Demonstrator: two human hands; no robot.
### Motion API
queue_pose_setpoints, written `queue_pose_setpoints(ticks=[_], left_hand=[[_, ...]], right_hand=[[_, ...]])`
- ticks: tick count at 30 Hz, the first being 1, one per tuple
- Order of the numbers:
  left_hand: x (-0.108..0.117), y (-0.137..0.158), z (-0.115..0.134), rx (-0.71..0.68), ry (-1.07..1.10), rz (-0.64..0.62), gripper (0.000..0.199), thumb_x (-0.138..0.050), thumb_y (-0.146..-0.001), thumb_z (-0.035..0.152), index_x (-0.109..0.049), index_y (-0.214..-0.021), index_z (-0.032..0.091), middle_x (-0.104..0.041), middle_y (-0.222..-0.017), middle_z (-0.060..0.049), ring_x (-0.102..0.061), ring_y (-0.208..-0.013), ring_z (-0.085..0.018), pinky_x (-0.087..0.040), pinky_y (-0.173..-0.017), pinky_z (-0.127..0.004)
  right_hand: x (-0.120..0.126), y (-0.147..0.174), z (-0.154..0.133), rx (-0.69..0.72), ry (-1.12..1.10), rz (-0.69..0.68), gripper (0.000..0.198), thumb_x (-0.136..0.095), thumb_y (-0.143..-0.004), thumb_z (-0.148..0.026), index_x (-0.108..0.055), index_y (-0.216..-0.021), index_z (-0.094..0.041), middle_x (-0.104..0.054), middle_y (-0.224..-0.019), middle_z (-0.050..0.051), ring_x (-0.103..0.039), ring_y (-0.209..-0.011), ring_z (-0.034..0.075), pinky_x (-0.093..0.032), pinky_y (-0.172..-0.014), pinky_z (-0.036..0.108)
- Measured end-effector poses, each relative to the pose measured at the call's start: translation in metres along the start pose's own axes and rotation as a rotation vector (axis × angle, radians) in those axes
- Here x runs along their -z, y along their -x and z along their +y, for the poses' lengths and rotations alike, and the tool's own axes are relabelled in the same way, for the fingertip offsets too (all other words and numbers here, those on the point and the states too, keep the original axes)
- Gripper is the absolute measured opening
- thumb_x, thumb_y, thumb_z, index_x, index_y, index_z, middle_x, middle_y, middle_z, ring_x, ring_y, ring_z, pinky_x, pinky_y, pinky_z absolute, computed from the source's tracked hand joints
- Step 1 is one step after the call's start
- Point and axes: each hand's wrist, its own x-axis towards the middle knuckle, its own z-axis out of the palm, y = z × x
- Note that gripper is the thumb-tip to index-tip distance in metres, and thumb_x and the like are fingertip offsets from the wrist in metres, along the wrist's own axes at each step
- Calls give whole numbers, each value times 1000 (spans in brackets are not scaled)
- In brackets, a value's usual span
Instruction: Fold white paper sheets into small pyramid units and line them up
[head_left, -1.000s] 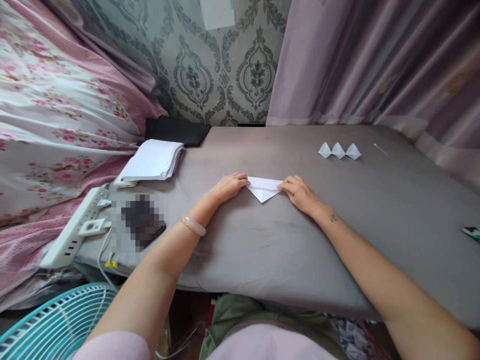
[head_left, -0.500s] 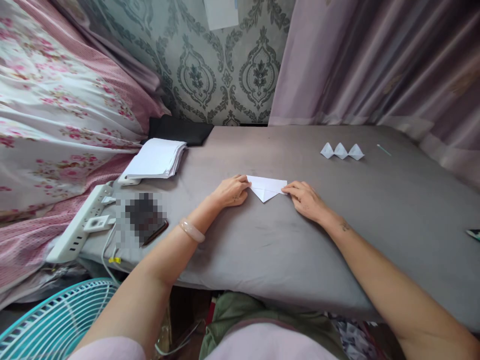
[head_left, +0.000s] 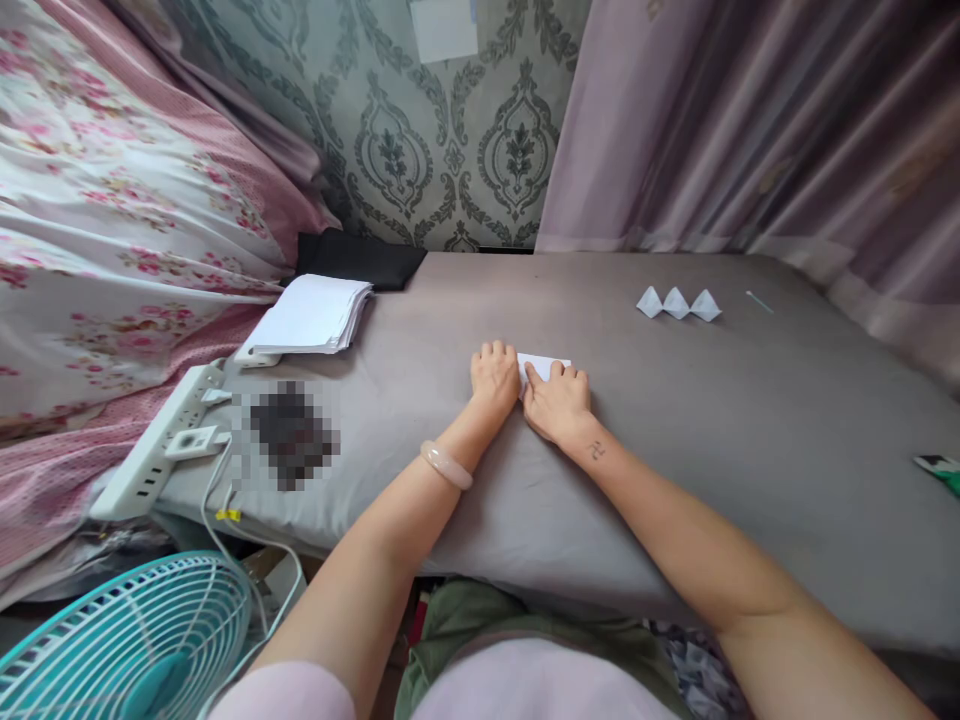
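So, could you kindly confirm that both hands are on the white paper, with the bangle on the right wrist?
Not quite: the bangle is on the left wrist, as the head view shows. The rest stands: the left hand and the right hand are both on the white paper.

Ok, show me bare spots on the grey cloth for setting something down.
The grey cloth is bare between the paper stack and the folded paper shapes, and between the right hand and the green-and-white item at the right edge. Crowded: the left side, with paper stack, power strip and pixelated dark object.
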Motion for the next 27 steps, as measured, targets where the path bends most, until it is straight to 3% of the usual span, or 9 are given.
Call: queue_pose_setpoints(ticks=[8, 12, 14, 17, 21, 24, 27], left_hand=[[-11, -9, -32, 209, 293, -63, 31, -51, -91, 33, -53, -117, 16, -51, -120, -16, -49, -114, -31, -38, -93, -42], [-12, -23, -50, 204, 520, -180, 30, -60, -84, 27, -57, -113, 18, -51, -116, -13, -50, -113, -26, -38, -98, -38], [-10, -29, -59, 195, 571, -211, 31, -64, -81, 24, -59, -111, 18, -51, -114, -10, -53, -106, -22, -40, -96, -34], [-9, -33, -65, 193, 595, -226, 32, -68, -76, 22, -61, -107, 17, -50, -113, -9, -55, -100, -19, -43, -94, -31], [-12, -33, -66, 186, 608, -218, 24, -66, -75, 22, -63, -98, 15, -52, -111, -10, -54, -99, -20, -43, -93, -32], [-16, -32, -66, 156, 637, -193, 34, -64, -76, 21, -59, -109, 17, -56, -107, -8, -54, -99, -19, -43, -94, -34], [-17, -32, -66, 96, 646, -198, 44, -63, -76, 19, -55, -119, 19, -59, -103, -6, -55, -93, -19, -43, -92, -36]], right_hand=[[-11, 13, 31, 76, -102, 147, 47, -29, -97, -30, -56, -133, -18, -59, -114, 17, -52, -101, 31, -37, -77, 40], [-14, 4, 54, 97, -215, 148, 44, -29, -98, -32, -71, -104, -18, -63, -108, 13, -55, -96, 25, -38, -78, 38], [-18, -5, 65, 95, -316, 123, 42, -35, -97, -37, -72, -86, -19, -64, -103, 10, -57, -91, 23, -39, -77, 36], [-28, -17, 73, 44, -456, 150, 33, -46, -93, -39, -69, -78, -21, -64, -96, 7, -58, -85, 20, -40, -75, 34], [-43, -22, 73, -25, -560, 274, 18, -55, -88, -35, -66, -96, -22, -64, -103, 8, -59, -90, 23, -42, -82, 38], [-49, -22, 73, -25, -579, 307, 39, -58, -85, -34, -58, -122, -22, -61, -121, 11, -55, -105, 29, -42, -88, 42], [-48, -23, 74, 17, -597, 270, 49, -54, -88, -33, -48, -135, -24, -58, -131, 10, -48, -117, 32, -39, -95, 46]])
